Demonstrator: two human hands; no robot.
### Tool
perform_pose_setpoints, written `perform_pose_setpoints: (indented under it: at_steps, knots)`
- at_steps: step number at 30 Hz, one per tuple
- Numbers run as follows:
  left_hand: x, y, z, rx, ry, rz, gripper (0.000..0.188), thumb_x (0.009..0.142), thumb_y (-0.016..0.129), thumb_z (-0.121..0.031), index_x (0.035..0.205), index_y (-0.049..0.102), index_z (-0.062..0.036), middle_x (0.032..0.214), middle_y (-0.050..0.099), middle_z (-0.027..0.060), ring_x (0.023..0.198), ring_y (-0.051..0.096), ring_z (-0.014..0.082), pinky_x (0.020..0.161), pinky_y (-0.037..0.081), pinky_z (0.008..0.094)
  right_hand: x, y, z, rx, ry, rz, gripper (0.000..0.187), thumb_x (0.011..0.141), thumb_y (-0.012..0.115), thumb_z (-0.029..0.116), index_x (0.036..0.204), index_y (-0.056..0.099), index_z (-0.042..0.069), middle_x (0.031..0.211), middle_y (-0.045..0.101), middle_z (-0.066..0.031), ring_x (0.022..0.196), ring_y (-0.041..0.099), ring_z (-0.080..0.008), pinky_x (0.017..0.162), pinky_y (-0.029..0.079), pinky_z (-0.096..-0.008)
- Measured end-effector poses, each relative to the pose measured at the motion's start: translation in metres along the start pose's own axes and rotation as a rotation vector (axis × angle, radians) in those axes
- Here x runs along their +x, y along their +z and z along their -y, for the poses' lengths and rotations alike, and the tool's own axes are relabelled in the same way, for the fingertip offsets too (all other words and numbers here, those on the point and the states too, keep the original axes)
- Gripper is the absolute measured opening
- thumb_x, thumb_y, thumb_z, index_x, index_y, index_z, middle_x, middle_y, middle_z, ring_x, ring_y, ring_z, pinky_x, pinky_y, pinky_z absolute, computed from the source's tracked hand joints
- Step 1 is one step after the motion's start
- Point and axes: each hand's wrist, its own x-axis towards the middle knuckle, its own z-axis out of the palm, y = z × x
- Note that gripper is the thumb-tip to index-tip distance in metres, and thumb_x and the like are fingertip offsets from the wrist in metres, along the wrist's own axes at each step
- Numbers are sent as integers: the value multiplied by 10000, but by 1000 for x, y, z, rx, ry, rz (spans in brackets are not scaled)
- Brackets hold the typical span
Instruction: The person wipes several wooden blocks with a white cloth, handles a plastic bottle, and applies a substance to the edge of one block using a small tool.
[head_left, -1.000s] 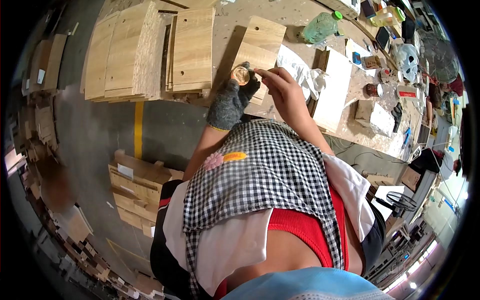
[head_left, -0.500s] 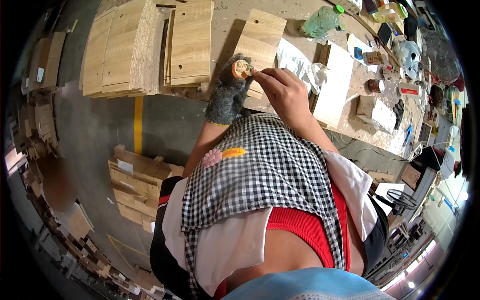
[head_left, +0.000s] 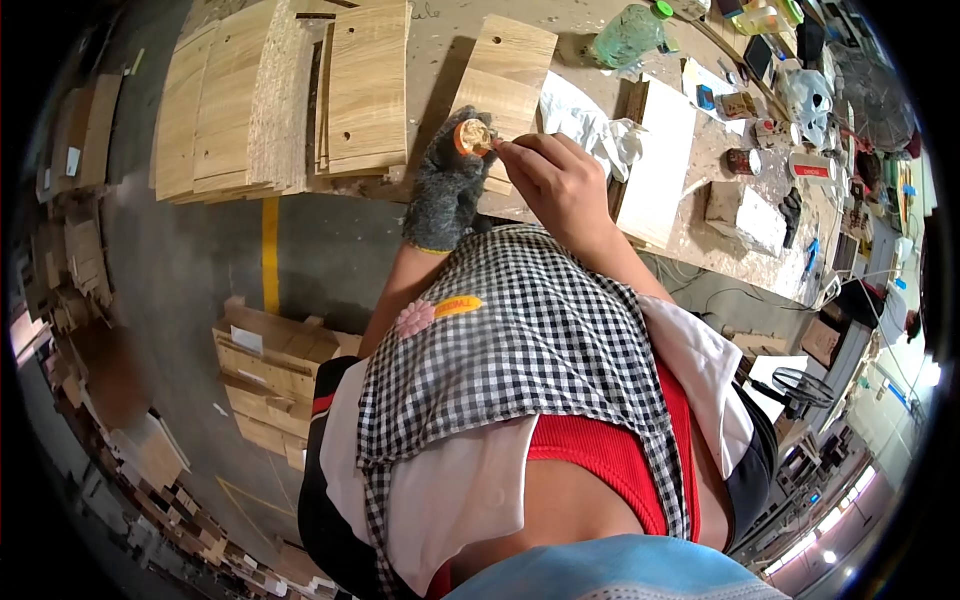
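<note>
My left hand [head_left: 443, 185], in a dark grey knitted glove, is closed around a small round orange-rimmed cap [head_left: 473, 138] filled with tan paste. Bare and pinched, my right hand [head_left: 562, 185] has its fingertips at the cap's right edge. Whatever sits between those fingertips is too small to make out. Both hands are over the near end of a wood-grain board [head_left: 507, 75], which lies on the workbench [head_left: 440, 55] and has a small hole near its far end.
Stacked wood-grain boards [head_left: 228, 110] and a smaller pile [head_left: 367, 90] stand to the left. On the right are a white cloth [head_left: 585, 120], pale panels [head_left: 655, 165], a green bottle [head_left: 627, 38], a dark red can [head_left: 743, 161] and a white block [head_left: 745, 218]. More boards [head_left: 265, 370] sit lower left.
The whole view has shifted slightly, so the bench and its things appear a little further left. Both hands keep their hold, with the right fingertips still at the cap's edge.
</note>
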Motion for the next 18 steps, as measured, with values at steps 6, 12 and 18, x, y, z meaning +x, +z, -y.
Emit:
perform_pose_setpoints:
  at_steps: [6,12,18]
  knots:
    - [-1,-1,0,40,20,28,599,892,708,-126,1419,437,-35,1337,549,117,1191,557,238,1024,481,361,-2,8,-6,92,24,-19,156,810,732,115,956,721,62,836,667,-27,710,630,-164,606,520,-283]
    - [-2,-4,-3,33,56,58,592,896,709,-165,1416,450,-52,1349,548,107,1208,549,231,1046,465,390,-7,11,-16,928,734,145,226,914,697,180,1017,725,-19,825,720,-47,664,601,-72,585,485,-222]
    - [-12,-8,-4,79,88,5,593,899,706,-184,1415,448,-49,1356,543,112,1213,549,238,1050,463,405,-4,7,-13,1039,879,233,204,945,664,193,1035,721,19,775,686,-6,584,489,-12,487,328,-171]
